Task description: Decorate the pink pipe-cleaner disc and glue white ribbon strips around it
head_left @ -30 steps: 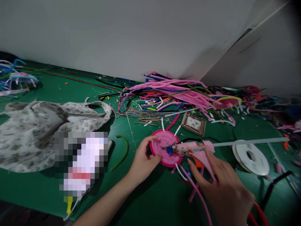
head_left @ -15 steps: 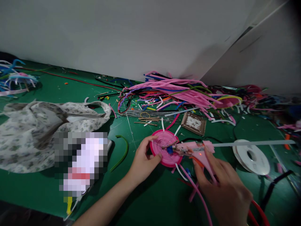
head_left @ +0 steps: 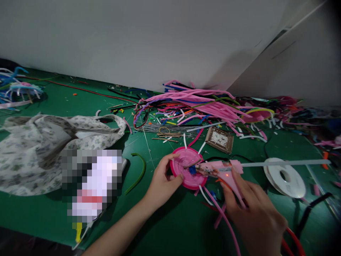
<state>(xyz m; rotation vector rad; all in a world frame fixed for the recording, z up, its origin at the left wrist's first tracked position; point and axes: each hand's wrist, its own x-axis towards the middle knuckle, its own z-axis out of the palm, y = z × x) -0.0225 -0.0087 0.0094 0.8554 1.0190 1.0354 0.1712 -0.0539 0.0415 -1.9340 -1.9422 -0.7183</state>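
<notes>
Pink coiled disc (head_left: 187,167), flat | left hand (head_left: 160,185) pinches rim | right hand (head_left: 255,213) grips glue gun (head_left: 221,170)

The left hand (head_left: 162,183) pinches the left rim of a round pink coiled disc (head_left: 186,167) lying flat on the green table (head_left: 165,227). The right hand (head_left: 255,217) grips the handle of a pink hot-glue gun (head_left: 220,170); its nozzle touches the disc's top face. A white glue stick (head_left: 282,163) projects from the gun's rear, passing over a white ribbon spool (head_left: 284,177). A heap of pink fuzzy stems (head_left: 202,101) lies beyond the disc. A floral cloth bag (head_left: 48,142) lies well apart at the left.
</notes>
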